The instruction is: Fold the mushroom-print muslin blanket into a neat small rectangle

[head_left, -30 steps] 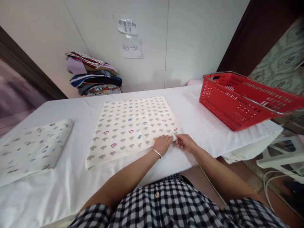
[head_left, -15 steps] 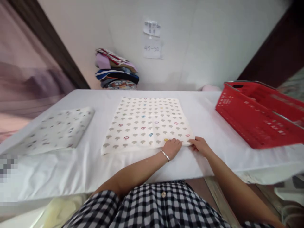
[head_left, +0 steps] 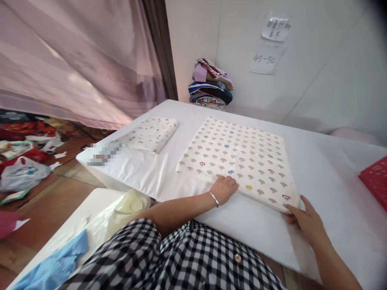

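A white cloth with rows of grey mushrooms and a few red, blue and yellow ones lies flat on the white-covered table. My left hand, with a silver bracelet at the wrist, has its fingers curled over the near edge of this cloth. At the near right corner my right hand pinches the cloth between thumb and fingers. Farther left lies a folded white cloth with small scattered prints, apart from both hands.
A stack of folded fabrics stands behind the table against the wall. At the right edge is part of a red basket. Below left, a white surface holds a yellowish plastic bag and a blue cloth. A pink curtain hangs at left.
My view has swung left, so the things appear farther right and the basket is mostly out of frame. My left hand sits farther from my right along the cloth's near edge.
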The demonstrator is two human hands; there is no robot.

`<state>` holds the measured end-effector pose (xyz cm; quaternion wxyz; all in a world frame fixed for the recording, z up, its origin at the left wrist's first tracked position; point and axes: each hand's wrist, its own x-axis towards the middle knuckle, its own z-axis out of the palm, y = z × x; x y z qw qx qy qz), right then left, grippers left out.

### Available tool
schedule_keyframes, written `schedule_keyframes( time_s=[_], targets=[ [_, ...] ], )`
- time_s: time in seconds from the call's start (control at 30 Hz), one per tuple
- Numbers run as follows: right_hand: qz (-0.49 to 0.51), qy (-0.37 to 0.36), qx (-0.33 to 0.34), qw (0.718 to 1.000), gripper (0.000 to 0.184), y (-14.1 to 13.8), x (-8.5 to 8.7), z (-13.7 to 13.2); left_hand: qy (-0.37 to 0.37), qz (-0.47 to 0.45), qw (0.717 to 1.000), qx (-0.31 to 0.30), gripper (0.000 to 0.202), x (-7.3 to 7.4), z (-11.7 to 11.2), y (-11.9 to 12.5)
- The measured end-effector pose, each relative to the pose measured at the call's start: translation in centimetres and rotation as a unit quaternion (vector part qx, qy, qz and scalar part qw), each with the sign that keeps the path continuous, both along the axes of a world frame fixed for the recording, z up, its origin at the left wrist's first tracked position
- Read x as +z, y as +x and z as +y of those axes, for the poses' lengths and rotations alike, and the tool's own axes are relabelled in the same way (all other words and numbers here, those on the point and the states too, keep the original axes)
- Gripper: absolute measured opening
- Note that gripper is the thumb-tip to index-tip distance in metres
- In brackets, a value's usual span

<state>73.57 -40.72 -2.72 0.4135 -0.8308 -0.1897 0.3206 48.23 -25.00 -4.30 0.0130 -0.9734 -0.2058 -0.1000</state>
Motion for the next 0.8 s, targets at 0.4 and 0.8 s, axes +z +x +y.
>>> schedule_keyframes(
  time_s=[0.4, 0.8],
  targets=[
    [-0.007, -0.03, 0.06, 0.998, 0.067, 2.2, -1.6, -0.9, -0.026, -0.072, 0.981, 0.18, 0.029, 0.0, 5.9, -13.4],
    [-0.09, -0.053, 0.055, 0.993, 0.054, 1.9, -1.4, -0.6, -0.188, -0.318, 0.882, 0.293, 0.047, -1.4, 7.0, -19.5]
  ],
)
